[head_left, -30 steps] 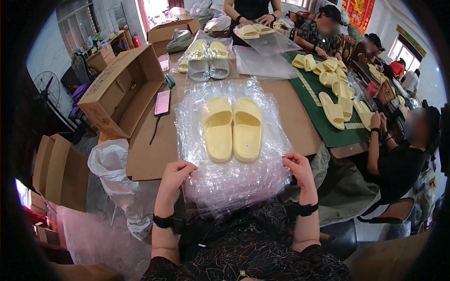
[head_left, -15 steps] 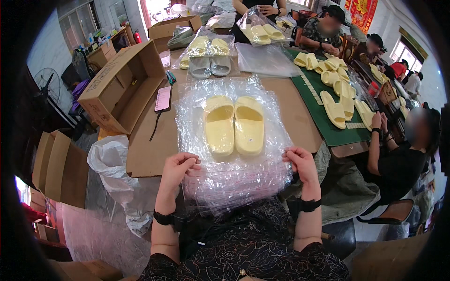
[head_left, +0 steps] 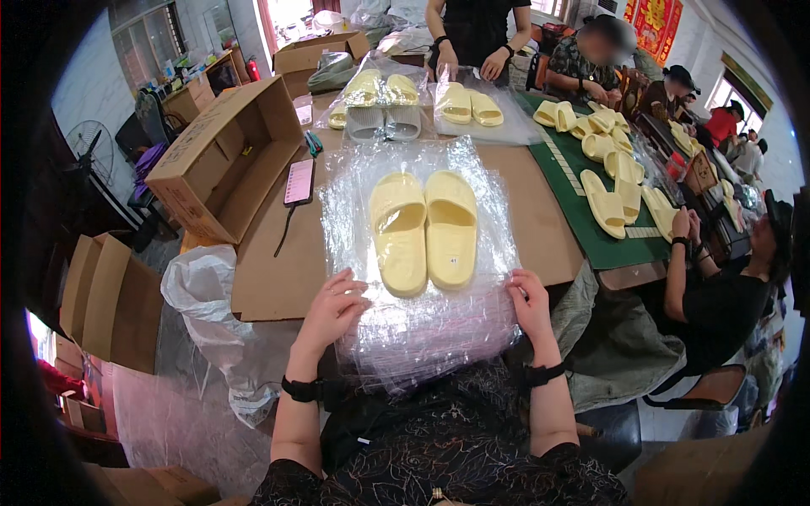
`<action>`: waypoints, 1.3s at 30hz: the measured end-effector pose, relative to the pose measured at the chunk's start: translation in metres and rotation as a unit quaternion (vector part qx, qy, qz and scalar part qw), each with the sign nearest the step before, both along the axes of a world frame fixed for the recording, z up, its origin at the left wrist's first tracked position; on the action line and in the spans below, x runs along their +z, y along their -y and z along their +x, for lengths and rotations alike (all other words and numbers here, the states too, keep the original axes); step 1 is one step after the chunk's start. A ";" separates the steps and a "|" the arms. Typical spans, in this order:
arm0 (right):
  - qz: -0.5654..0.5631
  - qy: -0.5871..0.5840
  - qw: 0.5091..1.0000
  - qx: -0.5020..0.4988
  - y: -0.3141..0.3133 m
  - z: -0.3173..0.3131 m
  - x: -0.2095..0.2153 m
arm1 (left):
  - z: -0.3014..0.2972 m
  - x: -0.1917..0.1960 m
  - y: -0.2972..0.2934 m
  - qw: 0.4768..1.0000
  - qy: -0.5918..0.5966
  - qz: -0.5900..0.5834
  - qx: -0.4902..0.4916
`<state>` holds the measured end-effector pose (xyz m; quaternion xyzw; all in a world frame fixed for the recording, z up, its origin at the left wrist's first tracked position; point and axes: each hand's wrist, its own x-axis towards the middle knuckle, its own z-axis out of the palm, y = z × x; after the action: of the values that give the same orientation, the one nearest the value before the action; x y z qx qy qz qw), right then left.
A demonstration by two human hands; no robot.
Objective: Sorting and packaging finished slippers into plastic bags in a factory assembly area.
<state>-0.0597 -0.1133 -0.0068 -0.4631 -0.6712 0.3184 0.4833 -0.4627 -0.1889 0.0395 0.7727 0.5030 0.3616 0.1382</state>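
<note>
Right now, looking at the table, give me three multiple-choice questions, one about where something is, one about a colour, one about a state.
1. Where does the pair of pale yellow foam slippers lie?
A. inside the open brown cardboard box
B. on the stack of clear plastic bags
C. on the green mat

2. What colour is the flat phone left of the bags?
A. pink
B. blue
C. black

3. What are the person's hands doing?
A. lifting a slipper
B. resting on the bags' near edge
C. holding the phone

B: the slippers sit on the clear plastic bags. A: the phone is pink. B: left hand and right hand press the plastic.
</note>
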 end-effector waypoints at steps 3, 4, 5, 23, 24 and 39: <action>0.111 0.145 0.981 -0.064 0.012 -0.003 0.014 | -0.001 0.021 0.010 0.997 -0.044 -0.023 0.058; 0.151 0.153 0.968 -0.129 0.014 -0.008 0.023 | -0.001 0.031 0.011 0.995 -0.003 -0.017 0.099; 0.189 0.161 0.949 -0.195 0.015 -0.014 0.036 | 0.000 0.040 0.009 0.990 0.039 -0.011 0.138; 0.108 0.317 0.938 -0.087 -0.014 -0.101 0.007 | 0.077 -0.019 -0.051 0.986 -0.117 0.037 0.117; 0.078 0.319 0.940 -0.095 -0.015 -0.091 0.002 | 0.076 -0.020 -0.052 0.985 -0.116 0.038 0.121; 0.175 0.329 0.927 0.046 -0.001 -0.144 0.052 | 0.076 -0.026 -0.050 0.983 -0.113 0.033 0.144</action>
<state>-0.2034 -0.1120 0.0450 -0.4184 -0.8581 0.0473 0.2939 -0.3864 -0.1385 0.0133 0.7319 0.6093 0.3050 0.0014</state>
